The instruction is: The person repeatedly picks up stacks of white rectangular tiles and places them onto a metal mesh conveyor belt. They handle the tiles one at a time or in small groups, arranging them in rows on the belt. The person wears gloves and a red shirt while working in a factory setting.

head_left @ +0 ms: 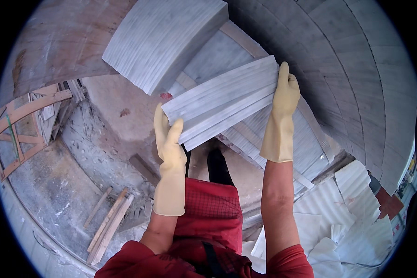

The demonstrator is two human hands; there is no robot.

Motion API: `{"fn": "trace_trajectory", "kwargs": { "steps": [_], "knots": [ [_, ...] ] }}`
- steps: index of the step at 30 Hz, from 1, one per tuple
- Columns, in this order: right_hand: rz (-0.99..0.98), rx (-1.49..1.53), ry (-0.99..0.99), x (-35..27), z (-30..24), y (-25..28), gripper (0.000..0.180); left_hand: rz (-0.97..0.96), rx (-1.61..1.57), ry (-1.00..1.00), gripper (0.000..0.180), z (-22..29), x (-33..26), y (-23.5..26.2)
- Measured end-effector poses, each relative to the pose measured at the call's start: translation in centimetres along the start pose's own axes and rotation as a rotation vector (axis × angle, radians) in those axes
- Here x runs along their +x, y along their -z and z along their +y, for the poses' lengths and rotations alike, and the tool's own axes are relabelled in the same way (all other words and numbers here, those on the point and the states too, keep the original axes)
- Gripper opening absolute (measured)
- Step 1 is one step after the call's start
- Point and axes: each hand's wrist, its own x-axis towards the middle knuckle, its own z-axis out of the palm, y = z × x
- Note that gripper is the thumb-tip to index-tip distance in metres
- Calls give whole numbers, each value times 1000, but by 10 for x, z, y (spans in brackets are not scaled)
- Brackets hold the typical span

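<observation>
Between my two hands I hold a stack of long grey streaked slabs (227,95) by its opposite ends, its near side showing layered edges. My left hand (168,134), in a cream rubber glove, grips the left end, thumb on the near side. At the raised right end, my right hand (286,92) in a matching glove is closed round the edge, most of its fingers out of sight. Just beyond lies a taller stack of similar slabs (167,41). Under the held stack is a grey surface (217,55) crossed by light wooden strips.
A high wall of stacked grey slabs (338,60) curves along the right. Wooden frames (28,134) stand at the left, and loose wood strips (109,227) lie on the floor lower left. Crumpled whitish sheets (347,222) cover the lower right. A reddish-brown panel (69,41) is at upper left.
</observation>
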Motion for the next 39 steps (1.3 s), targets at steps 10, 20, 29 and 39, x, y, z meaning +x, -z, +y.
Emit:
{"fn": "trace_trajectory", "kwargs": {
  "steps": [10, 20, 29, 39],
  "knots": [
    [-187, -52, 87, -18, 33, 30, 43, -160, 121, -237, 94, -23, -5, 6],
    [-166, -77, 74, -22, 19, 18, 35, 91, 45, -3, 83, -63, -36, 11],
    [-98, -149, 264, -28, 23, -4, 36, -162, 75, 151, 51, -99, -14, 54],
    [-125, -186, 298, -22, 26, 0, 36, -471, 924, -429, 84, -92, -16, 75]
  ]
}}
